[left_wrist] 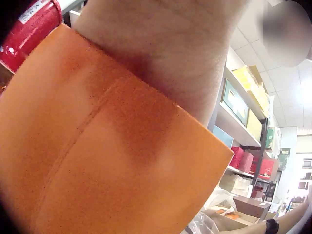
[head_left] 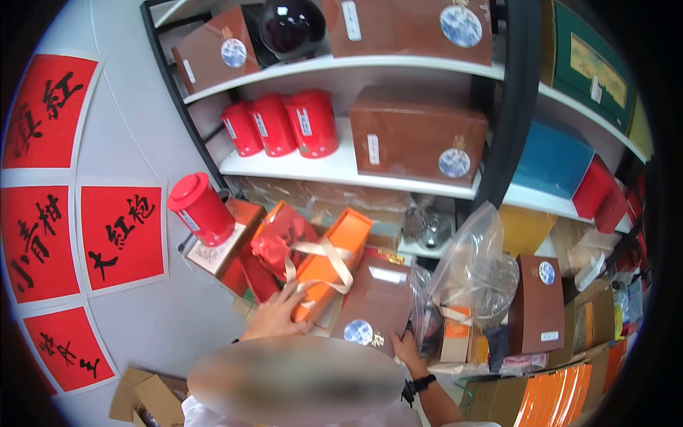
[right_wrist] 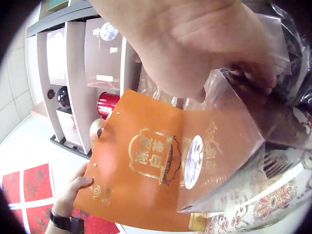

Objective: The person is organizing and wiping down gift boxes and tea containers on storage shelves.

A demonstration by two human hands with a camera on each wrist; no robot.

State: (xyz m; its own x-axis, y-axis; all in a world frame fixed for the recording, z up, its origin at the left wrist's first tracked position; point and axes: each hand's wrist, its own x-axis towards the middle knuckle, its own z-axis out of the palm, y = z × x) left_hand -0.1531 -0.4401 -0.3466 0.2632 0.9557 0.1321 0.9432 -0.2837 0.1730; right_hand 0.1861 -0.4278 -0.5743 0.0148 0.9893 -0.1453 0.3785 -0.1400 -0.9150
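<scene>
My left hand (head_left: 277, 312) grips the near edge of an orange paper gift bag (head_left: 353, 231) with a cream ribbon handle (head_left: 344, 270). In the right wrist view, the left thumb lies on the face of the bag (right_wrist: 117, 163), which carries gold lettering. A brown box (head_left: 377, 295) with a round blue-and-white emblem lies right of the bag. My right hand (head_left: 408, 352) holds this box by its near right corner. Clear plastic covers the box (right_wrist: 226, 126) in the right wrist view, where it overlaps the bag. In the left wrist view, orange bag (left_wrist: 122, 161) hides the left fingers.
A red canister (head_left: 199, 206) stands on a box at the left, beside a crumpled red bag (head_left: 281, 238). Shelves (head_left: 320, 162) with red canisters and brown boxes rise behind. At right are a clear plastic bag (head_left: 473, 274), another brown box (head_left: 537, 306) and several cartons.
</scene>
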